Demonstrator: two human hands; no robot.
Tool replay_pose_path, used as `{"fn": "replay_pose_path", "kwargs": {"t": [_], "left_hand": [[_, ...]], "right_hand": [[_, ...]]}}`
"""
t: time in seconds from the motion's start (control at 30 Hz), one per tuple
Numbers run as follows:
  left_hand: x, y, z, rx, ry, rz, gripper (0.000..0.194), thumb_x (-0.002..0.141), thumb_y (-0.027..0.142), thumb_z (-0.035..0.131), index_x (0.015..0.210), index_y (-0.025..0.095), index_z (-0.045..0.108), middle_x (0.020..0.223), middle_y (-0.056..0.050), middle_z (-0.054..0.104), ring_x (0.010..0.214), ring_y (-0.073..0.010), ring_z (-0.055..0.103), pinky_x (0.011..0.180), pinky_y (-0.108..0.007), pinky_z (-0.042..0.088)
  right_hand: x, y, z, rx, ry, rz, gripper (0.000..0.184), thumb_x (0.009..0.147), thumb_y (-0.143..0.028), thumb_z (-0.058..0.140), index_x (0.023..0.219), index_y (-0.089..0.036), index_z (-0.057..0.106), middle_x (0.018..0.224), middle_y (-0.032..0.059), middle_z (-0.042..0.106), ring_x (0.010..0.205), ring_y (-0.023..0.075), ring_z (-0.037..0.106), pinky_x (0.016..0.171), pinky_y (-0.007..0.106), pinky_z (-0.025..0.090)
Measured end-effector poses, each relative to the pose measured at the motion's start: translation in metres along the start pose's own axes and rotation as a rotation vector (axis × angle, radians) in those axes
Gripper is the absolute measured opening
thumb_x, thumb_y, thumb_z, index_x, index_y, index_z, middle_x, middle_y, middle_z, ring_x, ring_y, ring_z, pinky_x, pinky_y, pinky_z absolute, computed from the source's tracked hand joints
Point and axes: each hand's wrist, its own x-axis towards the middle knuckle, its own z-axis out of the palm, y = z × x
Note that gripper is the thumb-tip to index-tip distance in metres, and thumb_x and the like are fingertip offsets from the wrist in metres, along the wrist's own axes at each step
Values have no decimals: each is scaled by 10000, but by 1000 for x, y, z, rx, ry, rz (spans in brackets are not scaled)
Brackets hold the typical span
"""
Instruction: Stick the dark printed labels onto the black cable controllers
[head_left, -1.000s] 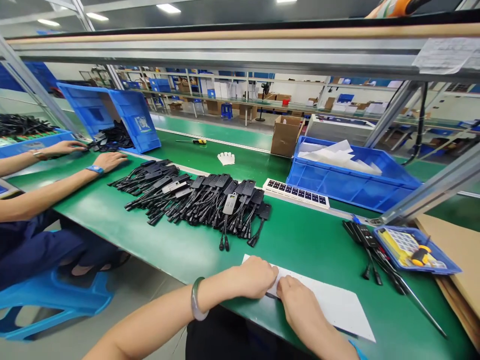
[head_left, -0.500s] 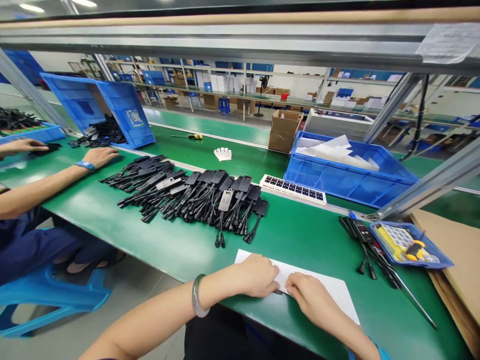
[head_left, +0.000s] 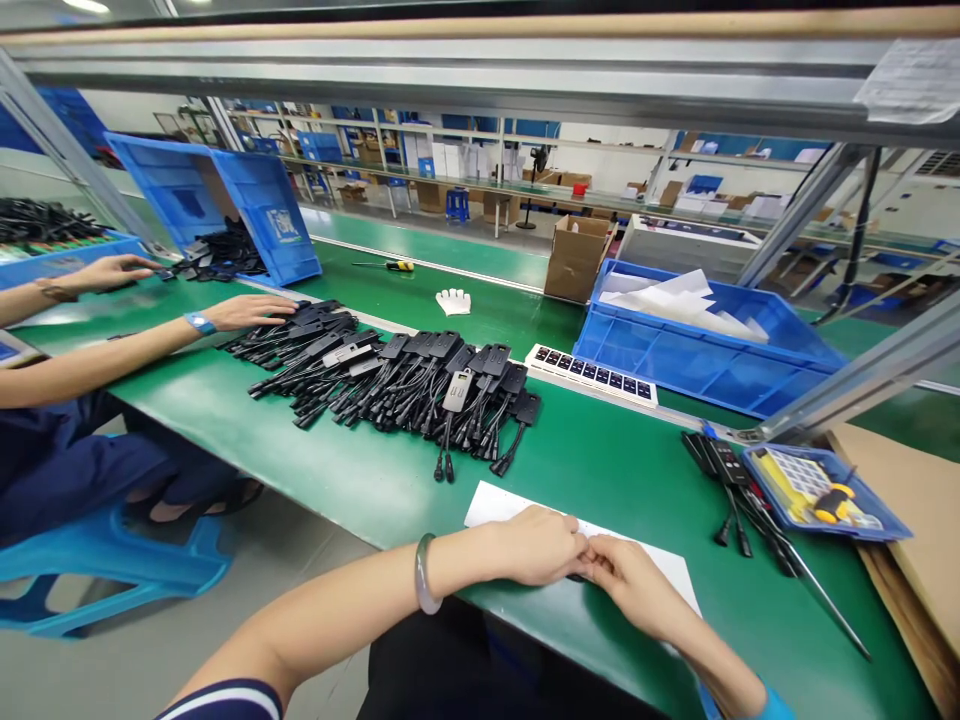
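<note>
My left hand [head_left: 537,544] and my right hand [head_left: 628,583] rest together on a white sheet [head_left: 501,508] at the near edge of the green bench [head_left: 600,470]. The fingertips of both are pinched on a small dark thing between them that I cannot make out. A grey-green bangle [head_left: 424,574] circles my left wrist. Beyond the sheet lies a long heap of black cable adapters [head_left: 405,385].
A co-worker at the left has one hand [head_left: 251,311] on the heap's far end and the other [head_left: 112,270] near a tipped blue bin [head_left: 225,215]. A blue crate [head_left: 697,350] with white sheets, a key strip [head_left: 592,375], a small tool tray [head_left: 825,492] and loose black parts [head_left: 724,475] lie right.
My hands have drawn closer, fingertips now meeting over the sheet. The co-worker's nearer hand has moved onto the cable heap and the other hand back toward the tipped bin.
</note>
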Motion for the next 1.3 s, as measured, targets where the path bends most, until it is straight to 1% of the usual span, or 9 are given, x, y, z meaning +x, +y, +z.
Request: {"fn": "replay_pose_path", "kwargs": {"t": [0.2,0.33,0.43,0.6,0.7,0.8,0.97,1.13,1.3], "left_hand": [[1,-7,2,-10,-21,-4,216,892,314,514,764,200,644,694,-29,682,624,-210,647,484,-264,400],[-1,3,3,28,29,-12,265,909,349,472,907,130,622,799,-107,689,700,-264,658,529,-312,433],[2,8,4,37,52,24,325,941,387,402,1008,129,588,901,-116,678,772,-260,655,550,-322,440],[9,2,4,34,8,47,220,916,324,456,847,191,617,801,-36,686,680,-215,651,471,-284,386],[12,6,5,55,16,13,199,880,310,502,834,159,623,753,-71,683,648,-247,648,466,-304,390],[14,15,10,66,74,7,268,904,343,458,930,122,606,859,-119,684,742,-277,654,537,-341,435],[21,19,14,31,97,44,206,928,311,442,940,171,593,890,-50,692,785,-217,655,586,-301,443],[26,20,11,47,71,56,90,851,188,537,916,164,595,811,-31,691,712,-212,651,518,-287,413],[23,25,18,100,116,24,150,893,125,434,972,100,560,831,-97,666,710,-235,637,558,-321,444]], "right_hand": [[-6,-1,-10,-90,-71,8,180,818,-171,449,690,-198,573,677,1,615,649,165,539,585,245,319],[-9,2,0,-255,-12,-21,248,876,-172,352,727,-186,550,748,55,620,717,199,564,646,281,343],[-10,5,0,-212,-1,-37,253,902,-204,343,732,-187,530,757,59,616,725,199,563,651,280,355],[-18,8,-16,-213,-76,-39,216,893,-211,413,718,-201,540,727,21,619,676,178,554,611,262,340],[-23,7,-13,-368,-57,-12,250,892,-140,367,712,-180,535,757,62,622,705,200,563,630,283,348],[-26,8,-3,-435,-3,-4,251,908,-126,336,762,-156,538,815,109,618,760,228,566,673,307,374],[-28,13,-10,-257,-18,-52,244,947,-216,341,779,-179,515,819,72,619,747,205,559,677,295,392],[-27,12,-24,-228,-102,-47,173,886,-157,426,763,-192,543,789,35,646,740,192,582,663,274,384],[-23,10,-9,-454,37,65,258,853,-46,340,814,-149,573,860,129,650,816,246,599,698,319,381]]}}
